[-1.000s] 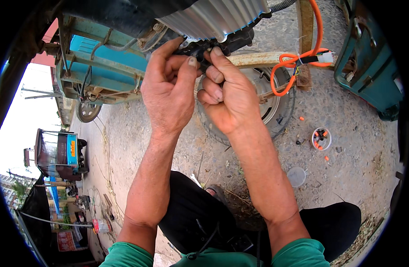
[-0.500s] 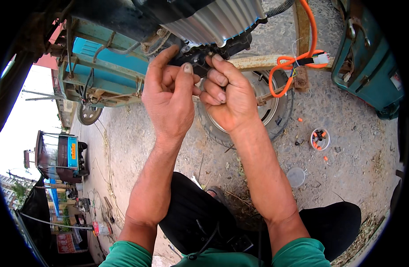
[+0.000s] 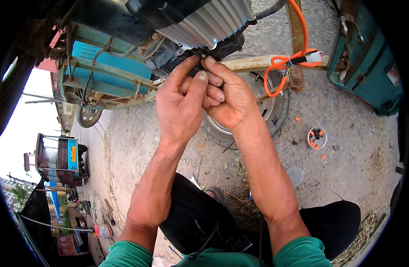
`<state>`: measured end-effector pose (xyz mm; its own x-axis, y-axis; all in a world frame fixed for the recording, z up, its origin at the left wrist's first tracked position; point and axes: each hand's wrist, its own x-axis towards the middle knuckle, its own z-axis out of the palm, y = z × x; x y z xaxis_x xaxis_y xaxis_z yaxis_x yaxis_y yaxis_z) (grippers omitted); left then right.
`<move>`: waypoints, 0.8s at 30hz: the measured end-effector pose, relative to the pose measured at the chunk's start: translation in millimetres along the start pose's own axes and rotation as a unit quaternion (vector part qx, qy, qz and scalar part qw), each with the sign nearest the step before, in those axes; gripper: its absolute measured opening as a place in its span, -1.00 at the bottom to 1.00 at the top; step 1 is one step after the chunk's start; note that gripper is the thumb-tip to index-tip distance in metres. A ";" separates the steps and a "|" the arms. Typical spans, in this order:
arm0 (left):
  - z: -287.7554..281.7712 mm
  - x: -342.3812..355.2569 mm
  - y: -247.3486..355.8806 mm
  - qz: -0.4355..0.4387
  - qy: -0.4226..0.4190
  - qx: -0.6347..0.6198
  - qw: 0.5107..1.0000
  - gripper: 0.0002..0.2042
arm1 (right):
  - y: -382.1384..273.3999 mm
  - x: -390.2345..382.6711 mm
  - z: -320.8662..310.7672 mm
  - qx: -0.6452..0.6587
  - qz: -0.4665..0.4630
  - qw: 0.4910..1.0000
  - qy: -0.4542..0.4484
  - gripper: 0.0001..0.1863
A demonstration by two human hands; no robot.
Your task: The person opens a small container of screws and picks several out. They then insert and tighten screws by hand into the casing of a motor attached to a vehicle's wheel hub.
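Both my hands work close together at the lower edge of a silver finned housing (image 3: 204, 24) with a black top. My left hand (image 3: 180, 104) reaches up with its index fingertip at the dark edge under the fins. Its thumb bends in close to the right hand's fingers. My right hand (image 3: 233, 95) has its thumb tip raised to a small fitting at that same edge, the other fingers curled in. Whatever the fingertips pinch is too small and hidden to name. Just left of the fingertips lies a greasy dark metal casing (image 3: 166, 58).
An orange cable (image 3: 269, 75) with a white connector (image 3: 313, 57) loops over a rusty frame bar. Below is a wheel (image 3: 275, 118). A clear tub (image 3: 317, 137) of small orange and black parts stands on the ground near a round lid (image 3: 295, 176). A teal panel (image 3: 369, 62) is at right.
My left hand has moved right, bringing its index fingertip from the casing's left part to beside my right thumb. The housing has shifted slightly up and left in view.
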<state>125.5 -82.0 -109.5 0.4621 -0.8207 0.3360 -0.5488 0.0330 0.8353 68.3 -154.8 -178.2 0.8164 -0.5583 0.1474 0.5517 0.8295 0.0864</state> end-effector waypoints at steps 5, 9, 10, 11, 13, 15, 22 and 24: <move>-9.1 2.8 1.2 -0.018 -0.037 -0.031 0.999 -0.70 | 8.6 1.4 4.2 -0.048 -0.075 0.996 0.022 -0.89; -9.1 4.1 -1.4 -0.012 -0.050 -0.057 0.997 -0.72 | 12.3 -0.2 8.9 -0.076 -0.102 0.991 0.045 -0.84; -10.2 4.3 -1.9 -0.010 -0.044 -0.042 0.998 -0.72 | 12.6 0.8 7.4 -0.078 -0.105 0.991 0.043 -0.84; -11.6 4.6 -2.7 -0.008 -0.039 -0.027 0.999 -0.72 | 12.9 1.6 6.5 -0.080 -0.108 0.990 0.042 -0.83; -11.9 4.8 -3.1 -0.007 -0.032 -0.024 0.999 -0.73 | 14.1 2.6 7.3 -0.079 -0.116 0.989 0.044 -0.83; -10.2 4.2 -2.5 -0.007 -0.028 -0.049 0.998 -0.74 | 12.7 2.6 8.2 -0.076 -0.114 0.990 0.044 -0.82; -10.8 7.2 -10.0 0.001 -0.007 -0.005 1.000 -0.72 | 9.8 2.7 6.9 -0.060 -0.076 0.995 0.025 -0.80; -6.9 6.6 -9.3 -0.005 -0.009 -0.021 1.000 -0.72 | 6.8 1.9 4.6 -0.067 -0.070 0.995 0.020 -0.81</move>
<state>138.5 -83.8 -112.1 0.4550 -0.8308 0.3205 -0.5141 0.0488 0.8563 72.8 -150.3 -172.8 0.7349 -0.6701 0.1043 0.6757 0.7366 -0.0289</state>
